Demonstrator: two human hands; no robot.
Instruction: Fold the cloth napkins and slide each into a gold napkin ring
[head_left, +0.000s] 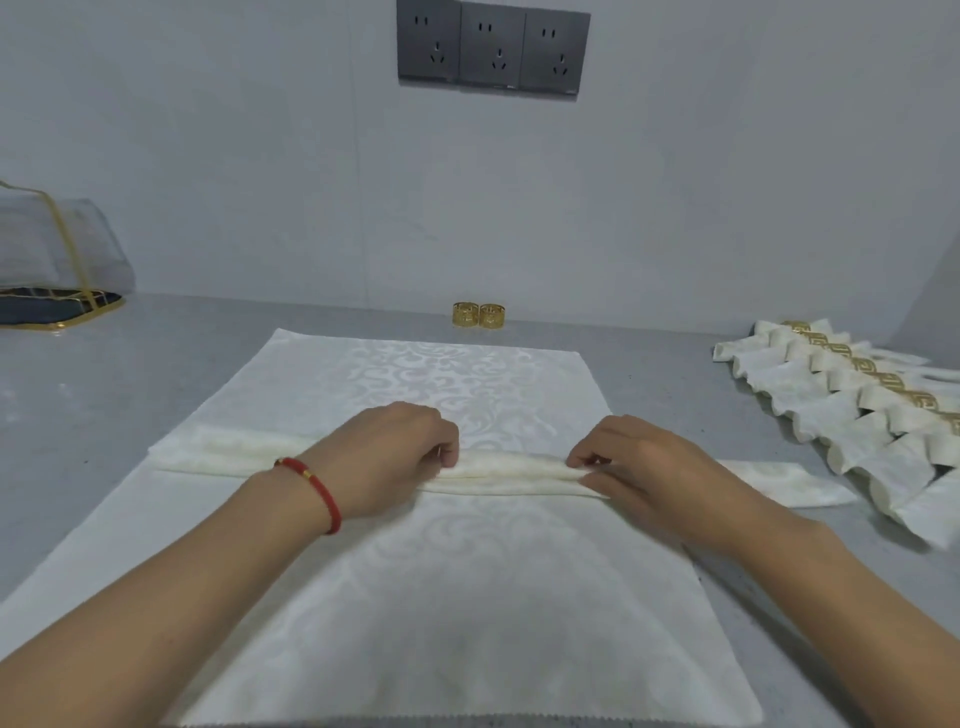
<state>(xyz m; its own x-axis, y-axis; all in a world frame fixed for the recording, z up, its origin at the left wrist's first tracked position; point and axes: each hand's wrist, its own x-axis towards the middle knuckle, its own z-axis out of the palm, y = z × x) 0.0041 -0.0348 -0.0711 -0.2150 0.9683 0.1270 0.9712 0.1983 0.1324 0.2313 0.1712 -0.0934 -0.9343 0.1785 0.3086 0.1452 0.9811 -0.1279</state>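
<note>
a person's left hand (400, 457) and right hand (631, 465) pinch a pleated cream napkin (511, 473) that lies as a long narrow band across a second napkin (457, 597) spread flat on the grey surface (104, 395). the fingers (447, 454) of each hand are curled onto the top folds of the band near its middle, with a short stretch of cloth bare between the hands. the band's ends run out past both wrists, the right end reaching over the edge of the flat napkin onto the surface.

two gold napkin rings (479, 315) stand side by side against the wall beyond the far edge of the flat napkin, well apart from the hands. on the right, a row of finished napkins (852, 410), each already through a gold ring, lies overlapped along the surface. a mesh cover (57, 254) with gold trim sits at far left, and three wall sockets (492, 49) are above.

the step in hand appears to be the folding: the pleats are gathered but no ring is on this napkin yet. the next move likely calls for keeping the pleats pressed together with one hand, probably doubling the band at its middle, while the other reaches to the wall for a ring; a loosened grip could let the folds spring apart.
</note>
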